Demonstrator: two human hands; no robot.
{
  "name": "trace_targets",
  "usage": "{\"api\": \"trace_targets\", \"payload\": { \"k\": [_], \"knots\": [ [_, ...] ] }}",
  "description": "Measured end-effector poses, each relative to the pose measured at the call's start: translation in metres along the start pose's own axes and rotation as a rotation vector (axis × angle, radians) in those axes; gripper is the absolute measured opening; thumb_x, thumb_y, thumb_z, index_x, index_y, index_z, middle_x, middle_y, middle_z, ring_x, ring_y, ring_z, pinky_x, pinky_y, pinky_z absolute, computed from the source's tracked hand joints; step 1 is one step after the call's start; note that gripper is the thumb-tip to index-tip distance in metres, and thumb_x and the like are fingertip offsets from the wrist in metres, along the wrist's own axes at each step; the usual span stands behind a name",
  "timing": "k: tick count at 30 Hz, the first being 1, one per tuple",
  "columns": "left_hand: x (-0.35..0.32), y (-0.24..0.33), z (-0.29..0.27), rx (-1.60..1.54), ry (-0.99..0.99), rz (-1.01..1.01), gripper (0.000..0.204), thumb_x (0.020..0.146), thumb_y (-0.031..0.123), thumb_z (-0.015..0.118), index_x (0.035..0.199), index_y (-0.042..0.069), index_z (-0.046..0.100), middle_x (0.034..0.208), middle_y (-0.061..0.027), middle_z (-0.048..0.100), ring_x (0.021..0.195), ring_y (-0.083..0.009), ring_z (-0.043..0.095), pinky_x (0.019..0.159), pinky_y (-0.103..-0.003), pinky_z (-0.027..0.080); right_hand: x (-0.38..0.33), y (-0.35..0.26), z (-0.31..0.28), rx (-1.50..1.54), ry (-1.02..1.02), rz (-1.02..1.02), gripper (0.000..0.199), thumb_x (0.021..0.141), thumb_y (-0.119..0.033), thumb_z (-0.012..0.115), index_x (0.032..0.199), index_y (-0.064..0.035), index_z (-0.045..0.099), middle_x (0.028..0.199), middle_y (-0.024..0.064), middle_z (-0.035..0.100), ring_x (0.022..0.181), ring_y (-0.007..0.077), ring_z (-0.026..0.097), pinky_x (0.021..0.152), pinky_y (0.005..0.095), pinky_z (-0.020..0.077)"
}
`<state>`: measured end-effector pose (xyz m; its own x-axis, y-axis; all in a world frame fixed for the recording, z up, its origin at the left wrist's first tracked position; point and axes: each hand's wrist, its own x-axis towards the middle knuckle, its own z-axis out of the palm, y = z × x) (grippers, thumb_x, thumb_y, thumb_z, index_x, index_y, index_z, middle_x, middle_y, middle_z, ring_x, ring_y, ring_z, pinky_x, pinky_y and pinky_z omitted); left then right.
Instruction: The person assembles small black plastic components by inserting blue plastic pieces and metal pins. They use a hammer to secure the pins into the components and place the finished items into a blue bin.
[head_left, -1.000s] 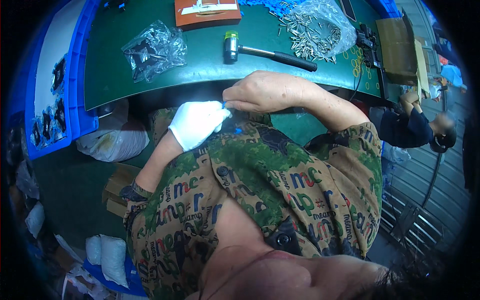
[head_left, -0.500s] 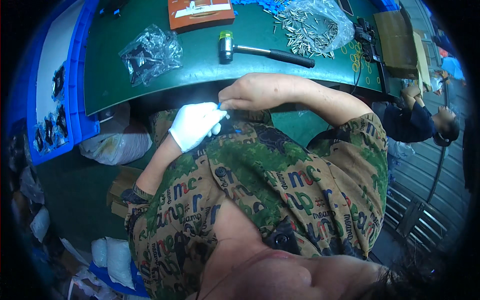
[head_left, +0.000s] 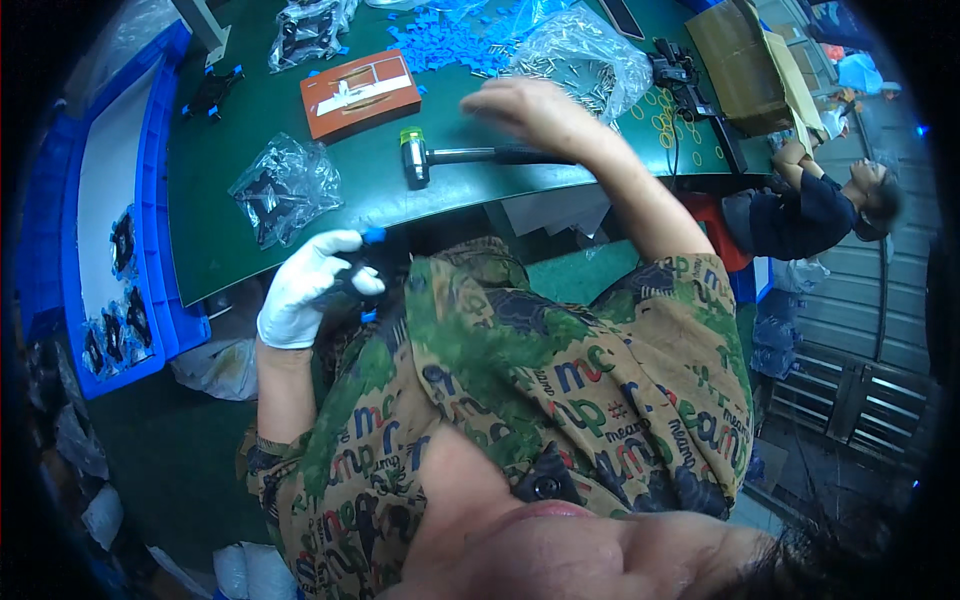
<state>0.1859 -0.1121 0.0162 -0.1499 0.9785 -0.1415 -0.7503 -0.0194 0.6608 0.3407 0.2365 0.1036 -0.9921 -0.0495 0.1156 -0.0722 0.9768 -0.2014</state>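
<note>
The gloved left hand point(head_left: 310, 285) gripped a blue-tipped black part point(head_left: 346, 290). The bare right hand point(head_left: 525, 108) was over the desk point(head_left: 390, 203) near the mallet point(head_left: 416, 160), its grip indiscernible.

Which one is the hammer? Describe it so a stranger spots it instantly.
Find the green table, then the orange box on it. The hammer lies just off the box's near right corner, handle pointing right. Unlike its neighbours, it has a yellow-tipped head.
</note>
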Motion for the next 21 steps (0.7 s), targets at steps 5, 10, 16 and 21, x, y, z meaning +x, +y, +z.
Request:
{"api": "trace_targets", "payload": {
  "k": [5, 10, 16, 21],
  "knots": [
    [0.004, -0.002, -0.027, 0.113, -0.115, 0.031, 0.060, 0.087, 0.012, 0.074, 0.138, -0.007, 0.048, 0.110, -0.0204, 0.070, 0.104, -0.0286, 0.070, 0.095, -0.038, 0.053, -0.016, 0.043, 0.004, -0.445, -0.116, 0.042, 0.029, 0.095, -0.016, 0.058, 0.122, -0.0193, 0.066, 0.106, 0.0040, 0.061, 0.110, 0.0242, 0.060, 0.090, 0.0421, 0.0446],
    [-0.011, 0.020, -0.040, 0.362, -0.037, -0.006, 0.051, 0.089, 0.017, 0.074, 0.129, -0.009, 0.056, 0.108, -0.0194, 0.071, 0.100, -0.0276, 0.071, 0.093, -0.037, 0.053, -0.020, 0.049, 0.012, -0.457, -0.096, 0.010, 0.024, 0.092, -0.018, 0.062, 0.115, -0.0189, 0.069, 0.102, 0.0040, 0.062, 0.106, 0.0244, 0.061, 0.091, 0.0411, 0.0455],
    [-0.030, 0.037, -0.051, 0.322, 0.015, -0.010, 0.054, 0.094, 0.019, 0.069, 0.137, -0.009, 0.049, 0.105, -0.0230, 0.073, 0.100, -0.0306, 0.072, 0.092, -0.036, 0.054, -0.018, 0.051, 0.013, -0.386, -0.086, 0.009, 0.022, 0.092, -0.018, 0.064, 0.112, -0.0143, 0.070, 0.103, 0.0045, 0.063, 0.105, 0.0248, 0.061, 0.093, 0.0400, 0.0452],
    [-0.025, 0.045, -0.041, 0.211, 0.091, 0.095, 0.060, 0.094, 0.021, 0.068, 0.141, -0.006, 0.044, 0.104, -0.0179, 0.073, 0.097, -0.0275, 0.072, 0.092, -0.034, 0.054, -0.020, 0.048, 0.006, -0.434, -0.107, 0.043, 0.022, 0.092, -0.018, 0.065, 0.113, -0.0134, 0.070, 0.106, 0.0057, 0.063, 0.106, 0.0256, 0.061, 0.094, 0.0413, 0.0450]
  ]
}}
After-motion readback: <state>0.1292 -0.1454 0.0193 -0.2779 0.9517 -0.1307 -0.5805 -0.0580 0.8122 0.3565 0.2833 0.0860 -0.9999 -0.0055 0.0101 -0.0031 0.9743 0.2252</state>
